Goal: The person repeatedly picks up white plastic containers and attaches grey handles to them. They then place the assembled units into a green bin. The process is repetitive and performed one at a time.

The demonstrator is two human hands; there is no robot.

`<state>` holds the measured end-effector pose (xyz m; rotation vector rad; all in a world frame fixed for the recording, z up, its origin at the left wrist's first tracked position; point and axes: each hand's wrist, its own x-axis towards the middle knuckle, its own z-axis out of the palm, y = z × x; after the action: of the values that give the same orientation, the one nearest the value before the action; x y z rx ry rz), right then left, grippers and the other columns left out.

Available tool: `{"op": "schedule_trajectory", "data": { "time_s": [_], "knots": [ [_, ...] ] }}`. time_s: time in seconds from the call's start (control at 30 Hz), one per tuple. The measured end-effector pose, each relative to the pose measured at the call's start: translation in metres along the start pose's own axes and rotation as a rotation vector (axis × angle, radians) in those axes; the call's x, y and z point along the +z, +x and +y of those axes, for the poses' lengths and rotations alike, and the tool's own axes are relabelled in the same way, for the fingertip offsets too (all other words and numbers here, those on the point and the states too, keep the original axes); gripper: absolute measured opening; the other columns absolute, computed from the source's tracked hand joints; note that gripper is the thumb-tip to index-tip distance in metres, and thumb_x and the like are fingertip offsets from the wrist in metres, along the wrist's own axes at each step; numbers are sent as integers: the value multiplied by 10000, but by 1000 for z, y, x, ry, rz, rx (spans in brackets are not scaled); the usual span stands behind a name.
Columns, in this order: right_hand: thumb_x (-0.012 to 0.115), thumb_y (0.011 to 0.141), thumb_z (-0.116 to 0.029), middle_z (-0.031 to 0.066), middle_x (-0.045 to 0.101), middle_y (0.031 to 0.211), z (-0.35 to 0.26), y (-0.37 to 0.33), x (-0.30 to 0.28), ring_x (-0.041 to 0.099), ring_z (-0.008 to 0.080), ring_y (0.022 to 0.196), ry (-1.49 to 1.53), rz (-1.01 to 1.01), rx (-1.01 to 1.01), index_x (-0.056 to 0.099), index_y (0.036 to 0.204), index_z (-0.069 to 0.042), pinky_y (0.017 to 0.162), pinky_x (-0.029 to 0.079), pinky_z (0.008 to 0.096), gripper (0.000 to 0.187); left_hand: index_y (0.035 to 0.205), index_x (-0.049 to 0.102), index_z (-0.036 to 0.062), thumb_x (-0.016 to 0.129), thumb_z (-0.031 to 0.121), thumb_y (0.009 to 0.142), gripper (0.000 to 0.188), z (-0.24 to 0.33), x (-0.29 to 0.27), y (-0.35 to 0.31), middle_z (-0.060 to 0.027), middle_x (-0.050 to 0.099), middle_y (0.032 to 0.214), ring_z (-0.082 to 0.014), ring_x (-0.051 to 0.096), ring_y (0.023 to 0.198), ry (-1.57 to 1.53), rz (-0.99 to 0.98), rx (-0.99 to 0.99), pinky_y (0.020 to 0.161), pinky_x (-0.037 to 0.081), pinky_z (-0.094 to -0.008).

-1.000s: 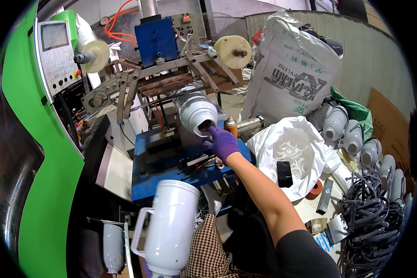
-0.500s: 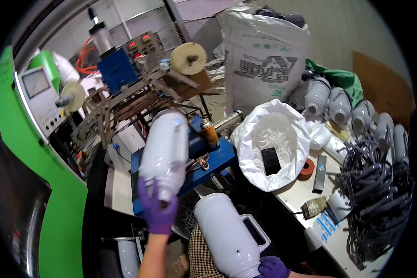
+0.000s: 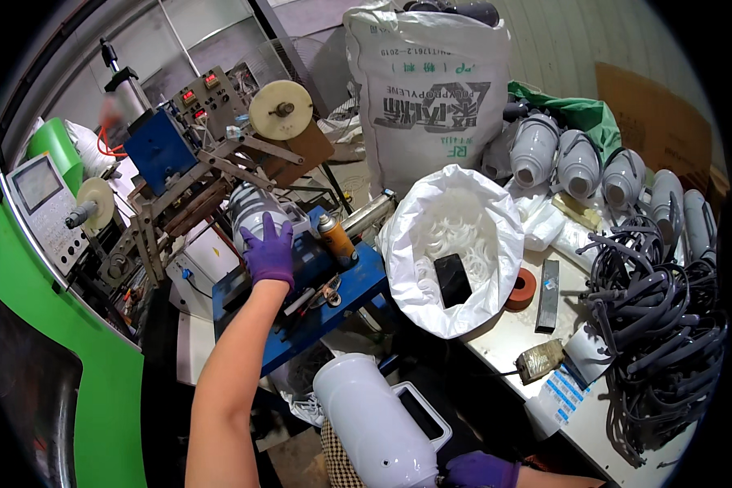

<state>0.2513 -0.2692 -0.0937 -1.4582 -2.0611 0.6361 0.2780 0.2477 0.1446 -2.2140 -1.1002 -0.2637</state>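
My left hand, in a purple glove, reaches forward to the blue machine stand. Its fingers are spread around the near, narrow end of a glossy grey plastic flask casing, which lies under the machine's arms; the hand hides part of it. A second grey flask casing, with a loop handle on its right side, rests tilted across my lap. My right hand, also purple-gloved, closes at that casing's narrow lower end near the bottom edge; its fingertips are partly hidden.
The printing-type machine with its pale reel stands ahead. On the blue stand are a spray can and small tools. To the right are a white sack of rings, several grey casings and piled dark handles.
My left hand has carried its casing forward and up, from above the blue stand to under the machine's arms. My right hand stays at the lap casing. The view has shifted slightly.
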Motion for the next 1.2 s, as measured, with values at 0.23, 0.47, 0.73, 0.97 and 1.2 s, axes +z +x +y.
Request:
{"op": "schedule_trajectory", "data": {
  "time_s": [0.23, 0.47, 0.73, 0.97, 1.2],
  "knots": [
    [688, 869, -254, 113, 616, 717, 28, -19, -103, 603, 302, 625, -499, 656, 203, 718, 1005, -141, 535, 442, 458, 180, 1550, 351, 458, 571, 410, 960, 632, -11, 13, 11, -11, 149, 1713, -576, 235, 1469, 141, 9, 103, 1005, 476, -677],
    [623, 916, -302, 84, 651, 770, 148, -15, -119, 668, 294, 703, -786, 695, 904, 665, 958, -163, 599, 493, 457, 151, 1544, 398, 189, 777, 322, 765, 877, 6, -56, -69, -193, 294, 1626, -497, 351, 1432, -110, 357, 293, 1142, 364, -532],
    [707, 863, -151, 38, 606, 783, 72, -48, -156, 598, 276, 705, -829, 1041, 311, 697, 1066, -177, 632, 455, 422, 205, 1598, 334, 261, 468, 126, 1010, 618, 37, -83, -371, -86, 633, 1261, -231, 641, 1095, -1175, -48, 1506, 954, 532, -458],
    [736, 835, -210, 135, 672, 957, 17, -136, -307, 658, 335, 921, -1238, 774, 989, 694, 1042, -130, 794, 521, 459, 226, 1388, 552, 447, 703, 282, 854, 579, 18, -51, -388, -82, 510, 1404, -340, 544, 1225, -733, 191, 1408, 1067, 374, -689],
    [726, 824, -197, 286, 601, 1196, 81, -226, -358, 602, 474, 1126, -910, 626, 1324, 666, 1065, -11, 946, 504, 509, 310, 1301, 584, 91, 773, 498, 841, 643, -99, -73, -316, -184, 500, 1421, -468, 529, 1276, -986, 435, 841, 1078, 430, -553]
  ]
}}
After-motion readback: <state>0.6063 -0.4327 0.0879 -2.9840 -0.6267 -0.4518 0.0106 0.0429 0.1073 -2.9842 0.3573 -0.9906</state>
